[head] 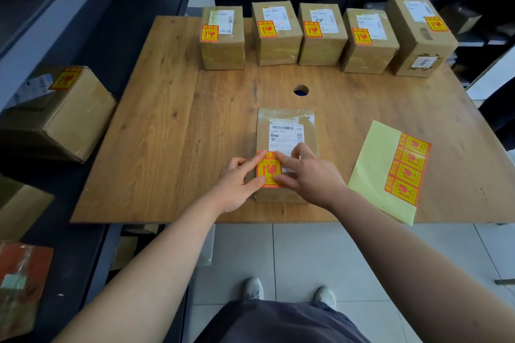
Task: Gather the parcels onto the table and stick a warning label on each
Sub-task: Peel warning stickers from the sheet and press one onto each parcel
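Note:
A flat brown parcel (pixel 287 131) lies at the near middle of the wooden table (pixel 172 125). An orange and yellow warning label (pixel 269 170) sits on the parcel's near left corner. My left hand (pixel 237 184) presses the label's left edge with straight fingers. My right hand (pixel 309 172) presses its right edge the same way. Several brown parcels stand in a row along the table's far edge, each bearing a warning label; the leftmost (pixel 222 37) and the tall rightmost (pixel 420 33) close the row.
A yellow backing sheet (pixel 376 164) with several unused labels lies on the table to the right. A round cable hole (pixel 301 90) is in the table's middle. A labelled box (pixel 64 117) sits on the dark shelf to the left. Cluttered shelves stand behind.

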`<state>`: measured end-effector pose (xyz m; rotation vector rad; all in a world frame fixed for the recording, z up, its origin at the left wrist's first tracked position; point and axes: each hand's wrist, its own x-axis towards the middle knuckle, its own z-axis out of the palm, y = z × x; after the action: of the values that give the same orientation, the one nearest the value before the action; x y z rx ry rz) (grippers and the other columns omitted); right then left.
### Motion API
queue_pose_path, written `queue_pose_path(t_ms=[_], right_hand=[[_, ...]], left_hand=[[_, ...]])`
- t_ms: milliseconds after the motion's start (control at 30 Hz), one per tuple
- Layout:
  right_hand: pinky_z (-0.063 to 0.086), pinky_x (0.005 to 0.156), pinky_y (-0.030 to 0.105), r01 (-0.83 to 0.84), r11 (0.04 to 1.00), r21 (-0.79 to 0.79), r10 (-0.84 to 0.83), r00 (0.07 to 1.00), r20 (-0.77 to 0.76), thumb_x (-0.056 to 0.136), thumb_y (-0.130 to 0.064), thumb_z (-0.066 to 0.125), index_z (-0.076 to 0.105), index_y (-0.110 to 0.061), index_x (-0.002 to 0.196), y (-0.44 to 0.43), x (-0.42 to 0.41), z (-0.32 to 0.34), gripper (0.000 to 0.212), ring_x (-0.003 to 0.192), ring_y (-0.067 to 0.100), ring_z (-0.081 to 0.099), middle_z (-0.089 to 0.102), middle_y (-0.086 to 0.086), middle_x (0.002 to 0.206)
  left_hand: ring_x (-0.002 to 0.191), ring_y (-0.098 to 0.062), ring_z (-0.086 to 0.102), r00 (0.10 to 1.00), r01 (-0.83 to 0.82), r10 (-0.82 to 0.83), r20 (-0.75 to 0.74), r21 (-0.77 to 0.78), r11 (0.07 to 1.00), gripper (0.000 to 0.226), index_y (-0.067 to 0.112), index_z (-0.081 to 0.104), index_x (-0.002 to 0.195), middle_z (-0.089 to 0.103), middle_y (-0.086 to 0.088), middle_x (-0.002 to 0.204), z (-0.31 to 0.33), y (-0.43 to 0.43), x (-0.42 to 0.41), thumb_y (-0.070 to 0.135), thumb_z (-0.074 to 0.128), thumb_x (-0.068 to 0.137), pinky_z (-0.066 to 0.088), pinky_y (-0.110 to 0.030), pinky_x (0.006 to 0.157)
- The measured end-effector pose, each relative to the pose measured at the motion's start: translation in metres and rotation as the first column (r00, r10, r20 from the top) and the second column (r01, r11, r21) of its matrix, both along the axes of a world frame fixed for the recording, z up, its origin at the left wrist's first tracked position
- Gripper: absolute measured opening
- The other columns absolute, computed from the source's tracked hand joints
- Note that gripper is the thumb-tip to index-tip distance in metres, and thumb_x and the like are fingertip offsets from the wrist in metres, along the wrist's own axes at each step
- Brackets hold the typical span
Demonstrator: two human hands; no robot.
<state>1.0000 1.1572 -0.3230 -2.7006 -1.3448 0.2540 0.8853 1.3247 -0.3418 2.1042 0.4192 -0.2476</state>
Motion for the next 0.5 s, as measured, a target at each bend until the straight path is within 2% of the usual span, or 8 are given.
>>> queue_pose_path(t_ms=[167, 233, 333, 500], right_hand=[[0.033, 0.059, 0.024, -0.050, 0.999, -0.013, 0.051, 0.999, 0.013, 0.083, -0.071, 0.035, 0.034, -0.035, 0.143, -0.011, 0.007, 0.004, 0.069, 0.081, 0.012, 0.043, 0.033, -0.004, 0.102], [0.035, 0.062, 0.024, -0.038, 0.999, 0.008, 0.038, 0.999, -0.020, 0.078, -0.076, 0.034, 0.037, -0.037, 0.142, -0.014, 0.008, 0.004, 0.075, 0.083, 0.011, 0.044, 0.033, -0.005, 0.101], [0.038, 0.058, 0.023, 0.046, 0.998, 0.044, -0.044, 0.998, -0.039, 0.069, -0.085, 0.033, 0.037, -0.042, 0.140, -0.008, 0.005, 0.002, 0.083, 0.081, 0.011, 0.049, 0.037, -0.006, 0.103], [0.041, 0.059, 0.024, 0.027, 0.998, 0.049, -0.024, 0.998, -0.058, 0.070, -0.082, 0.042, 0.039, -0.041, 0.139, -0.008, 0.009, 0.001, 0.081, 0.083, 0.010, 0.049, 0.037, -0.007, 0.104]], left_hand=[[0.130, -0.021, 0.027, 0.996, 0.083, -0.082, -0.047, 0.021, 0.996, 0.060, 0.055, 0.017, 0.142, 0.024, 0.003, 0.140, 0.005, 0.012, 0.002, 0.042, 0.051, 0.094, 0.028, -0.034, 0.107], [0.129, -0.020, 0.030, 0.997, 0.071, -0.071, -0.044, 0.006, 0.997, 0.064, 0.054, 0.019, 0.142, 0.025, 0.004, 0.139, 0.007, 0.012, 0.003, 0.039, 0.057, 0.092, 0.029, -0.033, 0.106], [0.125, -0.019, 0.036, 1.000, 0.012, -0.012, 0.016, 0.013, 1.000, 0.072, 0.049, 0.026, 0.142, 0.032, 0.001, 0.133, 0.007, 0.006, 0.004, 0.036, 0.067, 0.085, 0.033, -0.038, 0.107], [0.115, -0.016, 0.044, 0.998, 0.008, -0.007, 0.055, -0.027, 1.000, 0.072, 0.046, 0.029, 0.143, 0.037, 0.003, 0.128, 0.007, 0.005, 0.002, 0.032, 0.069, 0.085, 0.038, -0.029, 0.098]])
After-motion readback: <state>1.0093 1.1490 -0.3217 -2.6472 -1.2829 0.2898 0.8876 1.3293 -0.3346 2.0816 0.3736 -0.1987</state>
